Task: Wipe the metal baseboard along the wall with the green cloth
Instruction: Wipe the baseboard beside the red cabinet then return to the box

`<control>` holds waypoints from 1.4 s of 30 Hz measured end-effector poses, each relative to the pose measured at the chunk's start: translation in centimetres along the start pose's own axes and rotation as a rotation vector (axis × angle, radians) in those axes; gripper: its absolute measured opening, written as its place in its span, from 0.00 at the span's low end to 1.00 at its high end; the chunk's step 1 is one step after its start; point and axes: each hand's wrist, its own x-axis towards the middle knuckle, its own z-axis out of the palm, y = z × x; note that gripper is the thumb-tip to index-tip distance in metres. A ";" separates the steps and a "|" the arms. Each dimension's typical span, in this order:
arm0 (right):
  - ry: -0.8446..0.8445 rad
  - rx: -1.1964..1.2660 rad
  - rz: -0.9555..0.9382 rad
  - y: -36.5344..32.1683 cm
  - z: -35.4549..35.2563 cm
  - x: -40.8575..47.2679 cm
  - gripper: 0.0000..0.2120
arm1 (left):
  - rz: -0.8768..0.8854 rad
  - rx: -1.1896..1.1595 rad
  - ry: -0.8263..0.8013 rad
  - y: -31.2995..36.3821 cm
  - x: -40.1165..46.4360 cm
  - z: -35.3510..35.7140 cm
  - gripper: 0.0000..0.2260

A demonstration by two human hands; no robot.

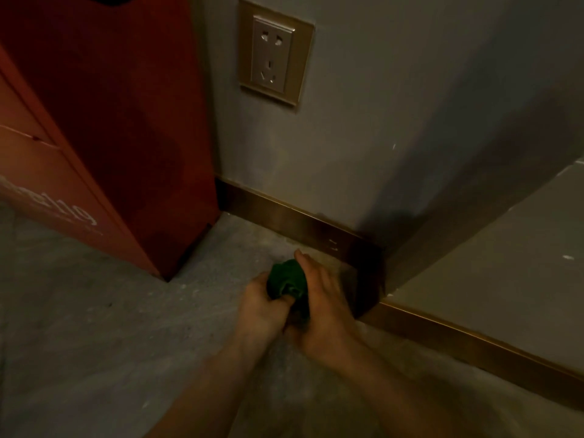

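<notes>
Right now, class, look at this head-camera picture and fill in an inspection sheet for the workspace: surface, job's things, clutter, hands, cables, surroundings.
Surface: grey speckled stone floor, dusty pale streaks.
Job's things: crumpled green cloth, bunched between both hands, apart from the brushed bronze metal baseboard, which runs along the grey wall and turns the corner.
Clutter: nothing seen.
Hands: left hand and right hand both closed on the cloth.
Cables: nothing seen.
Surroundings: tall red cabinet left; unused gold-framed wall socket.
</notes>
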 end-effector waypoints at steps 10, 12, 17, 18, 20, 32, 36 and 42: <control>0.113 -0.327 -0.083 1.1 -1.2 2.2 0.46 | 0.063 -0.250 -0.188 -0.1 1.1 0.2 0.21; 0.095 -0.415 -0.041 1.6 -1.2 2.3 0.48 | 0.259 0.224 -0.109 -1.6 1.6 -0.2 0.28; 0.060 -0.666 -0.079 2.6 -1.3 3.0 0.52 | 0.473 0.949 0.106 -5.4 3.0 -0.3 0.48; 0.074 -0.692 -0.090 2.8 -1.3 3.2 0.51 | 0.474 0.984 0.102 -6.1 3.2 -0.2 0.51; 0.081 -0.748 -0.095 3.0 -1.4 3.7 0.48 | 0.470 1.030 0.081 -6.8 3.4 0.1 0.53; 0.089 -0.993 -0.409 -0.6 -0.5 10.2 0.26 | 0.507 1.040 0.062 -8.3 4.0 0.4 0.46; 0.125 -1.113 -0.592 -1.4 0.7 12.4 0.14 | 0.522 1.042 0.076 -8.4 4.0 0.3 0.44; -0.027 -1.332 -0.647 0.5 0.2 12.6 0.15 | 0.509 1.059 0.075 -8.4 4.1 0.1 0.45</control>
